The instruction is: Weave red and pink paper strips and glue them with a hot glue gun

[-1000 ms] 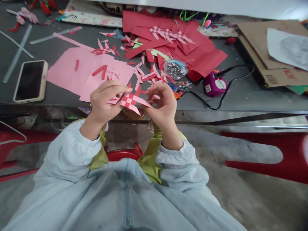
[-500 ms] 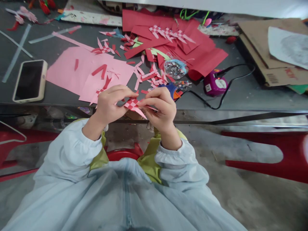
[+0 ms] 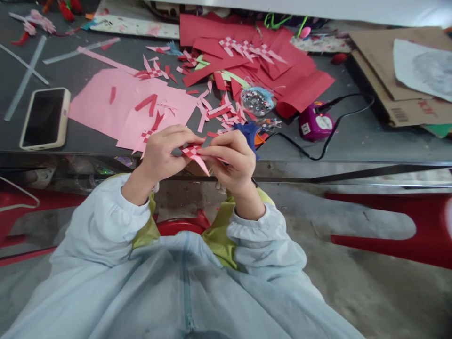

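Observation:
Between my two hands is a small woven paper fish (image 3: 191, 151) in a red and pink check, held just over the table's near edge. My left hand (image 3: 165, 153) pinches its left side with thumb and forefinger. On the right side, my right hand (image 3: 233, 157) pinches it too, its fingers covering that part. A pink pointed strip (image 3: 202, 165) of the fish hangs down toward me. Just beyond the hands lie pink paper sheets (image 3: 102, 101) and a heap of red and pink paper scraps (image 3: 222, 110).
A phone (image 3: 45, 118) lies at the left. Red paper sheets (image 3: 300, 89) with several woven fish (image 3: 247, 49) are at the back. Right of centre are a bag of beads (image 3: 257, 101), a purple device (image 3: 317, 122) with a black cable, and cardboard (image 3: 384, 61). Red stools (image 3: 388, 202) flank me.
My right hand has shifted slightly left and closer to my left hand. The woven fish has tilted, so less of its checked face shows.

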Demonstrator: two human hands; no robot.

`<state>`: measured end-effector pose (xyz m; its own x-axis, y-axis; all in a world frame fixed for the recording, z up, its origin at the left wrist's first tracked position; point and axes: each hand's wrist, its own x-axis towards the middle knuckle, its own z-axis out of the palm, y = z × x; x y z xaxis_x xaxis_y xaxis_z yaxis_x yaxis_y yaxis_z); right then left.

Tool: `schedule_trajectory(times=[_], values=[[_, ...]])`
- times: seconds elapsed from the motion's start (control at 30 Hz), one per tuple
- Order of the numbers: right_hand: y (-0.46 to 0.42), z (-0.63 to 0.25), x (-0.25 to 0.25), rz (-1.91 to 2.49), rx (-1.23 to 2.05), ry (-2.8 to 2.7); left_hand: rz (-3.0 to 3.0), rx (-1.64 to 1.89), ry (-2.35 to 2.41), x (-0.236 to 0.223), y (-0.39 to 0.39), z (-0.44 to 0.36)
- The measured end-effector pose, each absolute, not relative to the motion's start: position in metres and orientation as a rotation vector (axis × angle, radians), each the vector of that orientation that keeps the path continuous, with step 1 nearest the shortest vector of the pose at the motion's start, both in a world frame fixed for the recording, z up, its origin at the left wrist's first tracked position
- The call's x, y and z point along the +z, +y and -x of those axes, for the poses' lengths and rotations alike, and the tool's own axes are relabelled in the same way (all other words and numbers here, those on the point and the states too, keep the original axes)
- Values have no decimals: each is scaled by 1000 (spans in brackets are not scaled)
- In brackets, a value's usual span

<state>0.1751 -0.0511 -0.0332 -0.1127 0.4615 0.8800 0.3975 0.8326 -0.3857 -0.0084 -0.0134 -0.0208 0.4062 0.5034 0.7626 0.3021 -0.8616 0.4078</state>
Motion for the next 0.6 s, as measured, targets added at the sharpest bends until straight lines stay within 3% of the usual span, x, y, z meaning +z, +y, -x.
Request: schedule_trajectory(times=[0.6], values=[[-45, -172, -40, 810, 849, -1282, -2020, 1026, 786, -6, -17, 4]])
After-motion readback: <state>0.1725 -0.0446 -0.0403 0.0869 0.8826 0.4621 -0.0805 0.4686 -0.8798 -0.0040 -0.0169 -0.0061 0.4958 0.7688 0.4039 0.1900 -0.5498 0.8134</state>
